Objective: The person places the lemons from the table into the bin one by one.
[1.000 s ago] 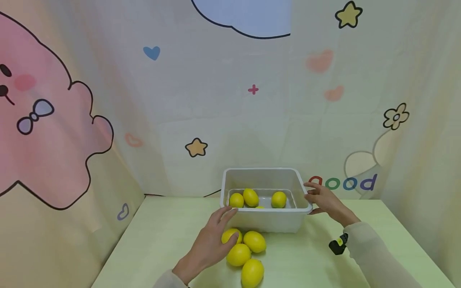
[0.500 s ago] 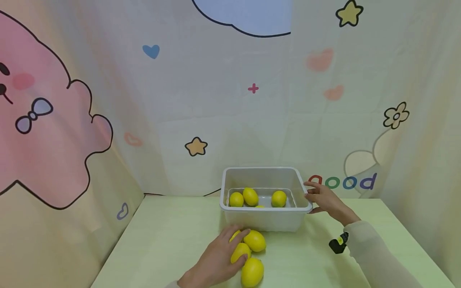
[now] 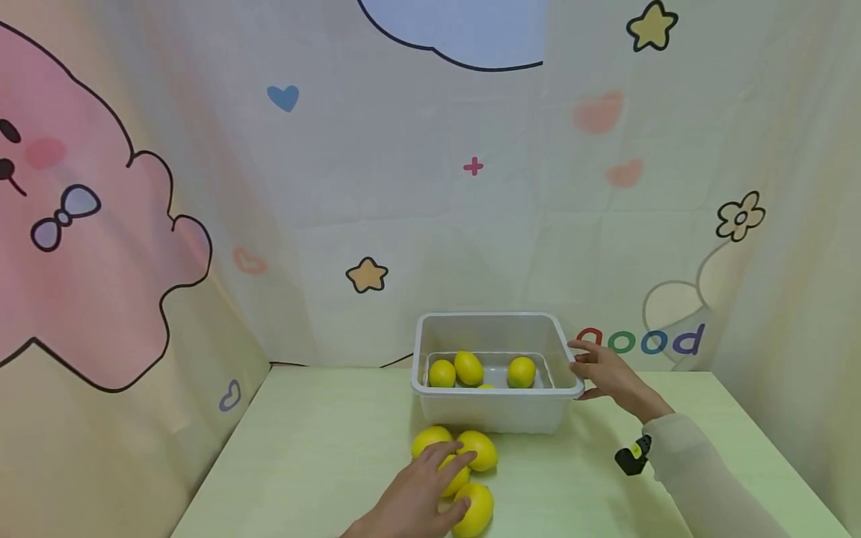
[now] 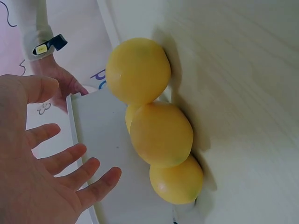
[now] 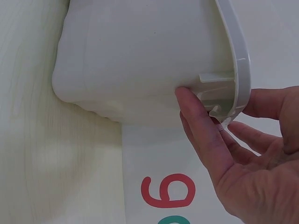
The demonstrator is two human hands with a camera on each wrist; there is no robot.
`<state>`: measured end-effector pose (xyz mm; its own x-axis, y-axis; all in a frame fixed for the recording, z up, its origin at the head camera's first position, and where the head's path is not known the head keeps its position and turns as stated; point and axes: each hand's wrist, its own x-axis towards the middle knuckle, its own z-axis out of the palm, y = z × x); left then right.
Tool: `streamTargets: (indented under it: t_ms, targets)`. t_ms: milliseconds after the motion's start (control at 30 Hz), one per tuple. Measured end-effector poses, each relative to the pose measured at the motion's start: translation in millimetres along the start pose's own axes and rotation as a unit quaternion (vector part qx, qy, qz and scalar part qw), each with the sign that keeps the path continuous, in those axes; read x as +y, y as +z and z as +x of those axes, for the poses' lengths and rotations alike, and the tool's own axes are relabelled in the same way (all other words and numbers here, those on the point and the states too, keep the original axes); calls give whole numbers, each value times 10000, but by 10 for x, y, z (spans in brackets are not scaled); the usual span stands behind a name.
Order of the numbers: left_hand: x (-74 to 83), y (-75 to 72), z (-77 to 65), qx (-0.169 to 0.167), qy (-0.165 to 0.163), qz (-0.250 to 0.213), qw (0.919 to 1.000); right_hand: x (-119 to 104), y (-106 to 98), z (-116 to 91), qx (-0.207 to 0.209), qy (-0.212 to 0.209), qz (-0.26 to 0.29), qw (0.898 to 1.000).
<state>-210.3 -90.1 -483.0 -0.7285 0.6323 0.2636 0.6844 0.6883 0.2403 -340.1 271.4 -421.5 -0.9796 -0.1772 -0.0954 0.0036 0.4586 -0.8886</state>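
Several yellow lemons lie grouped on the table in front of a white plastic bin (image 3: 494,412). My left hand (image 3: 417,497) hovers over this group with fingers spread, partly covering the middle lemon (image 3: 456,480); the front lemon (image 3: 474,509) is beside its thumb. In the left wrist view, a gap shows between the hand (image 4: 51,177) and the lemons (image 4: 161,135). At the bin's right end, my right hand (image 3: 613,379) grips the rim, thumb over the edge and fingers beneath, as the right wrist view shows at the bin wall (image 5: 140,51).
Inside the bin are more lemons, among them one at the right (image 3: 521,372); another is mostly hidden behind the front wall. A printed curtain (image 3: 471,239) hangs right behind the bin. The pale green table (image 3: 316,448) extends to both sides.
My left hand has come down from the bin's front left corner to the lemons, then shifted toward the table's front. The right hand and the bin stay in place.
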Motion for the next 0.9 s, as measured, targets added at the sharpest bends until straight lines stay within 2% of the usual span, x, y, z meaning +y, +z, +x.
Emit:
streamTargets:
  t_ms: [100, 267, 433, 633, 733, 900]
  targets:
    - [21, 28, 4, -95, 127, 93, 9998, 9, -7, 12, -9, 4, 52, 10000]
    - [73, 59, 14, -651, 24, 297, 9974, 35, -10, 34, 6, 23, 89, 10000]
    - [102, 107, 9, -844, 179, 632, 9943, 56, -10, 42, 15, -26, 72, 10000]
    - [116, 145, 19, -1329, 44, 419, 9902, 38, -15, 21, -2, -149, 44, 9999]
    - [99, 184, 24, -1413, 32, 351, 9893, 30, -11, 11, -8, -175, 47, 9998]
    - [60, 271, 28, -1372, 226, 428, 9894, 41, -5, 15, 0, -126, 94, 9999]
